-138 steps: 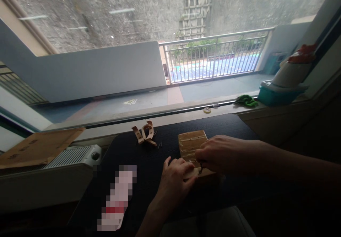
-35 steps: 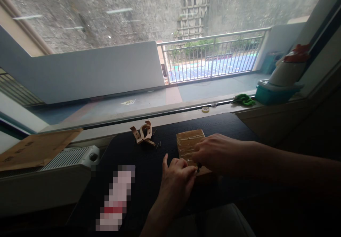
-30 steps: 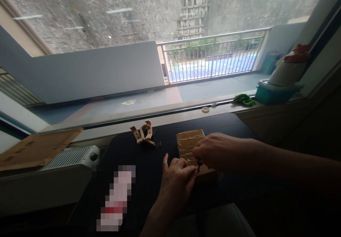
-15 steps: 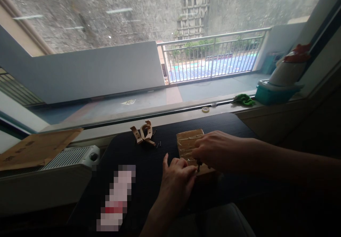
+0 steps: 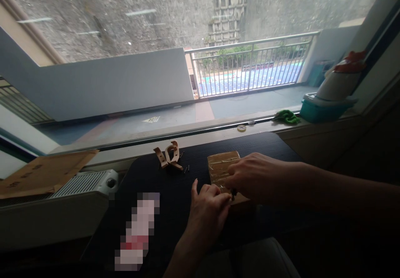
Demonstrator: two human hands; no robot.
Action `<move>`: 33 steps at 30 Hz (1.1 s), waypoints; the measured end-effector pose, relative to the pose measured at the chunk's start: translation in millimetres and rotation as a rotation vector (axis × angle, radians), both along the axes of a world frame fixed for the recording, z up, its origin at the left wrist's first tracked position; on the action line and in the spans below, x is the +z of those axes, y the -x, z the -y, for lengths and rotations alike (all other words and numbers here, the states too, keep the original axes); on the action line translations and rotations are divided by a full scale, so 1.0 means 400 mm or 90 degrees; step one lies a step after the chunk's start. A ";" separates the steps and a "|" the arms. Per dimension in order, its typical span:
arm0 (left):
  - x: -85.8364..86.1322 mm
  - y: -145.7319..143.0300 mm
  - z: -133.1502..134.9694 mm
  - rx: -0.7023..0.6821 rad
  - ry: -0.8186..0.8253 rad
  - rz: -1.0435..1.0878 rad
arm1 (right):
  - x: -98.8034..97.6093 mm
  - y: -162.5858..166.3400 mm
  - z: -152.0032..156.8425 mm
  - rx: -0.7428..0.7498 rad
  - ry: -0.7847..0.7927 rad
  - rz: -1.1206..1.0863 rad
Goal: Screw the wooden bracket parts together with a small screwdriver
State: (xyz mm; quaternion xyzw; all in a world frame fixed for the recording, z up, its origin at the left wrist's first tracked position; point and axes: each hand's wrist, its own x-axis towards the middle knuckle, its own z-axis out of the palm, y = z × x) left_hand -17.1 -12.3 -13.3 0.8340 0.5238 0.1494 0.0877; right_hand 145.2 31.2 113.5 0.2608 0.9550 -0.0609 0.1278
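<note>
A wooden block (image 5: 218, 165), wrapped in what looks like clear film or tape, sits on the dark table under both hands. My right hand (image 5: 246, 174) is closed over its right side, gripping a small dark tool (image 5: 233, 192) whose lower end points down at the block's near part. Most of that tool is hidden by the fingers. At the block's near left corner my left hand (image 5: 208, 205) pinches thumb and finger together beside the tool's tip, with another finger raised. Whatever lies between those fingertips is too small to make out.
Curved wooden pieces with holes (image 5: 170, 155) lie at the table's far side, with small screws (image 5: 186, 169) beside them. A blurred pinkish item (image 5: 137, 232) is at left. Along the windowsill are a tape roll (image 5: 241, 128), a green cloth (image 5: 286, 117) and a teal box (image 5: 321, 109).
Both hands stay at almost the same spot on the block. My right hand and the dark tool have shifted only very slightly; the view has moved a touch.
</note>
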 end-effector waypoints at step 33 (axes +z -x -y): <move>0.003 0.000 0.003 0.001 0.005 0.000 | -0.015 -0.019 -0.008 -0.010 0.013 -0.046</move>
